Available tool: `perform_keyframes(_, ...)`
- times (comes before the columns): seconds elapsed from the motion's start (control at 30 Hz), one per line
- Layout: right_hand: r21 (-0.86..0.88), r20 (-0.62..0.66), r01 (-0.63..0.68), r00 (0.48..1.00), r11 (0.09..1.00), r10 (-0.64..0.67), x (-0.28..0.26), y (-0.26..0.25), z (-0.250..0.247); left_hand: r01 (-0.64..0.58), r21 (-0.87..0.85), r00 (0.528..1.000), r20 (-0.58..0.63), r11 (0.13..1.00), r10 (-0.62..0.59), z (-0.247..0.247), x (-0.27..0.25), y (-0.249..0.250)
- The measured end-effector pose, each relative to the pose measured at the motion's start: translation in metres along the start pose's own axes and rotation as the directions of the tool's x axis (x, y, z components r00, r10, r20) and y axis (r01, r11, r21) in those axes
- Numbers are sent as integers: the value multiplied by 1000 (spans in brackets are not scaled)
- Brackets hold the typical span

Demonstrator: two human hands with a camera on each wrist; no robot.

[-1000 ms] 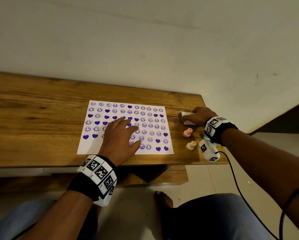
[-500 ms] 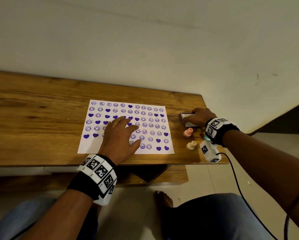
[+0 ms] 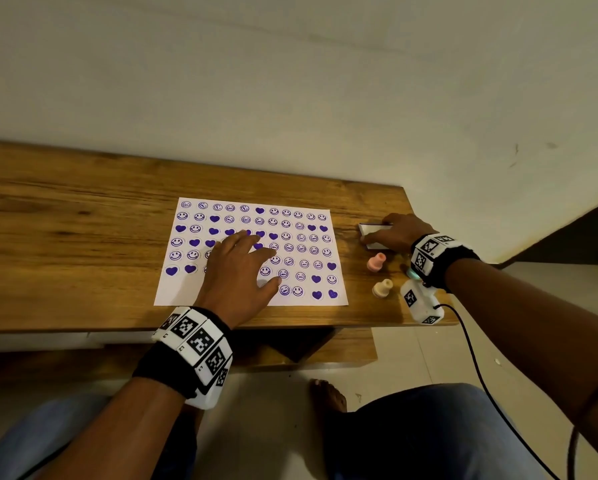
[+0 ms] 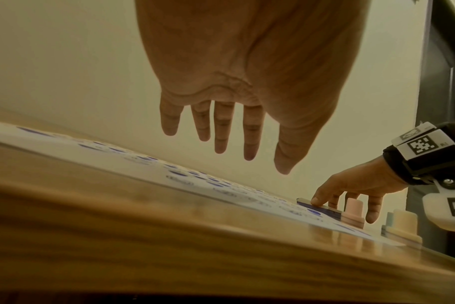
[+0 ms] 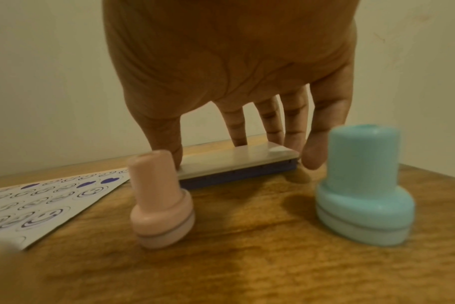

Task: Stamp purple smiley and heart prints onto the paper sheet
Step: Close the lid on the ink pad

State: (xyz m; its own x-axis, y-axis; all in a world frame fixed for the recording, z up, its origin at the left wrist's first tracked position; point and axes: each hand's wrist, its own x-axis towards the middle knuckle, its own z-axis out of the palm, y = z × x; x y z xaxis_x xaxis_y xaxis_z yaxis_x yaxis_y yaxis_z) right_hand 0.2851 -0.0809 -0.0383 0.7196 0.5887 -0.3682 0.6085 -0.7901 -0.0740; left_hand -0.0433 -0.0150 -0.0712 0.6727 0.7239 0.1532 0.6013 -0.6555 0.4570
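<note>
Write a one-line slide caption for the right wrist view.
Right hand rests its fingers on the ink pad, behind pink stamp and teal stamp; stamped paper sheet at left.

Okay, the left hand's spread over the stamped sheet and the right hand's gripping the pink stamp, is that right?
No. The right hand isn't gripping the pink stamp; it rests on the ink pad, and that stamp stands free on the table, as the right wrist view shows. The left hand is spread over the sheet.
</note>
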Motion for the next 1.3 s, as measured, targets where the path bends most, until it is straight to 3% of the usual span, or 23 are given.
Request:
perform_keyframes(0.2,-92,-49,28,998,995,-32,-2,3,-2,7,10,1000,19,1000,-8,0,1,1)
perform_keyframes(0.33,-57,-59,65,996,996,-68,1,8,-15,3,11,1000,8,1000,-3,-3,0,-1)
perform_keyframes(0.47,-80,86,302,952,950,-295,4,19,-29,12,12,1000,7,1000,-12,-4,0,0)
perform_keyframes(0.63,-224,177,405,911,886,-372,5,24,-29,11,15,1000,19,1000,-11,-2,0,2)
perform_keyframes(1.1,-264,159,444,896,856,-415,11,9,-39,30,15,999,22,999,-31,-7,-1,3)
perform_keyframes(1.3,-153,117,435,900,887,-420,16,14,-32,41,18,998,37,999,-42,-5,-1,-3)
